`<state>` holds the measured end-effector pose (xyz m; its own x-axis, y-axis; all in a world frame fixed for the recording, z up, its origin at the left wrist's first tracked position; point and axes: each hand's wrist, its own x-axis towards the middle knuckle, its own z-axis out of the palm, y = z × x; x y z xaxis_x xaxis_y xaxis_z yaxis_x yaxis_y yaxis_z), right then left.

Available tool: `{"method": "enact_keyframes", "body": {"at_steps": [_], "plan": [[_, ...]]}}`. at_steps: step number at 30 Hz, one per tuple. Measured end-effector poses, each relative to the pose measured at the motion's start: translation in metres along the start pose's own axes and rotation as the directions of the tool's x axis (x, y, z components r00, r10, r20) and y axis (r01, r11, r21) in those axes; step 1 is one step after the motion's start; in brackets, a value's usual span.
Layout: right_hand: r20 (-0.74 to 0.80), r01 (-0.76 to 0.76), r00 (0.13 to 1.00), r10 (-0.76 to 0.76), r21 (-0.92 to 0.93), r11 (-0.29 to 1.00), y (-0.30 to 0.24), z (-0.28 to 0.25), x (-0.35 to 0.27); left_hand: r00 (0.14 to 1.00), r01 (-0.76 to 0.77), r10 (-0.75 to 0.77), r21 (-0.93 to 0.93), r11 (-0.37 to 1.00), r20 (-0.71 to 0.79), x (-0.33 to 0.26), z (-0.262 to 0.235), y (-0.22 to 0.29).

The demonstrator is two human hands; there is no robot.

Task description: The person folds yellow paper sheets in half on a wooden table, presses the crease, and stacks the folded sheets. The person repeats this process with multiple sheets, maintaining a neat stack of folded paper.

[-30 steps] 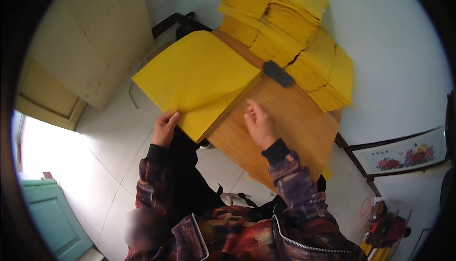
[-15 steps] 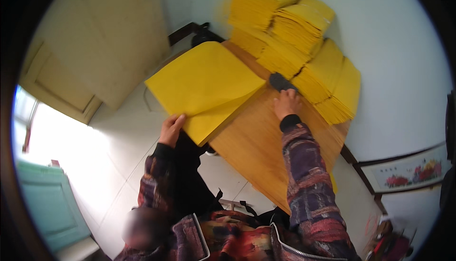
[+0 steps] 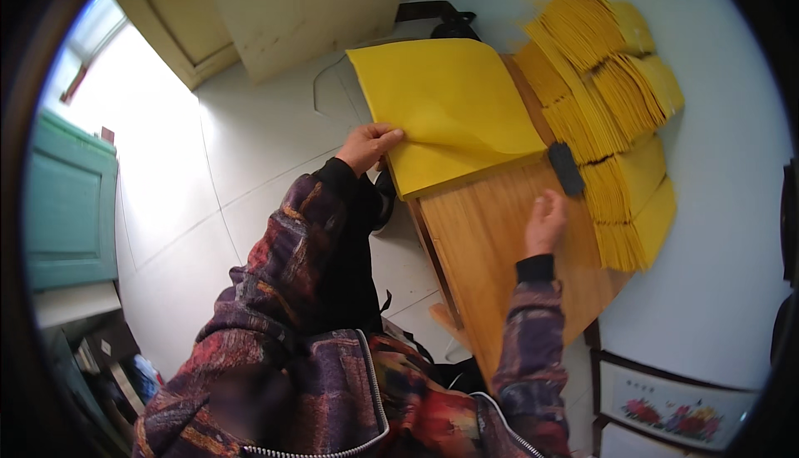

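A stack of large yellow paper sheets [image 3: 449, 96] lies on the wooden table's far left part, its top sheet buckled along the near edge. My left hand [image 3: 370, 146] pinches that top sheet at its near left edge, thumb above and the other fingers out of sight below. Just right of the stack's near right corner lies a dark grey oblong block [image 3: 566, 168]. My right hand [image 3: 545, 223] is a little nearer than the block and apart from it, fingers loosely bent, nothing visible in them.
Several piles of folded yellow paper [image 3: 620, 108] stand along the table's right side, against the wall. Bare wood of the table [image 3: 491, 241] shows in front of the stack. A teal cabinet [image 3: 71, 200] is at far left, and a floral picture [image 3: 674, 408] at lower right.
My right hand has come off the grey block and back toward me. My left hand keeps hold of the yellow sheet's edge. The whole view has turned and shifted.
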<state>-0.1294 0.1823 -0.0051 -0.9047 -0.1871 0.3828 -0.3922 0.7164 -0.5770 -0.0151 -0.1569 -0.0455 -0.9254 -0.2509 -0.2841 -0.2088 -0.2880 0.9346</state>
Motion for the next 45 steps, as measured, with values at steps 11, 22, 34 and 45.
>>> {"method": "enact_keyframes", "body": {"at_steps": [11,22,34,45], "plan": [[0.332,0.629,0.728,-0.599,0.021,0.777,-0.123,0.057,-0.030,0.985,-0.158,0.162,-0.064,0.985,0.061,-0.001,0.001,-0.006],[0.351,0.708,0.639,-0.685,0.080,0.701,-0.119,0.051,-0.014,0.993,-0.115,0.118,-0.177,0.977,0.007,-0.002,0.007,-0.010],[0.322,0.679,0.644,-0.694,0.177,0.712,-0.123,0.054,0.000,0.988,-0.143,0.153,-0.212,0.967,0.031,-0.003,0.004,-0.011],[0.566,0.214,0.691,-0.449,0.433,0.875,-0.126,0.051,0.022,0.980,-0.167,0.186,-0.222,0.961,0.067,-0.003,0.001,-0.012]]}}
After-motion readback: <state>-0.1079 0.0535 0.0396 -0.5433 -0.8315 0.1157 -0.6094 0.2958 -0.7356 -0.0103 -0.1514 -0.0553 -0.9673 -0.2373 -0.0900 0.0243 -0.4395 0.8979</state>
